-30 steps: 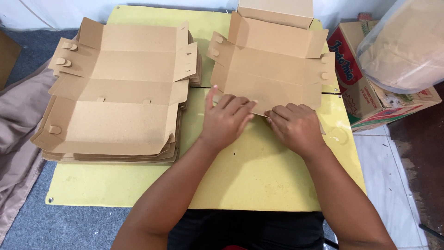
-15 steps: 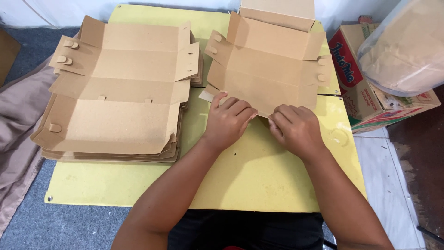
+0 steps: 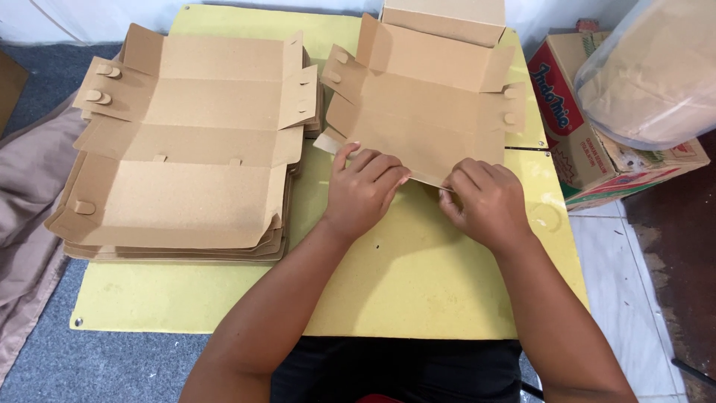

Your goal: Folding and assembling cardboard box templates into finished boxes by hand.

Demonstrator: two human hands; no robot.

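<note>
Two hands, left hand [image 3: 364,190] and right hand [image 3: 483,200], both pinching one box blank [image 3: 418,112]; beside it one stack [image 3: 179,149], perhaps ten deep.

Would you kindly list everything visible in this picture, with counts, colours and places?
Flat box blank: one, brown, table centre, near edge under both hands.
Stack of flat blanks: one pile, brown, table left.
Table: one, yellow.
Printed carton: one, red and white, floor right.
Clear bag: one, holding brown items, on the carton.
Cloth: one, greyish brown, far left.
Left hand: on the blank's near edge.
Right hand: pinching that edge.
</note>
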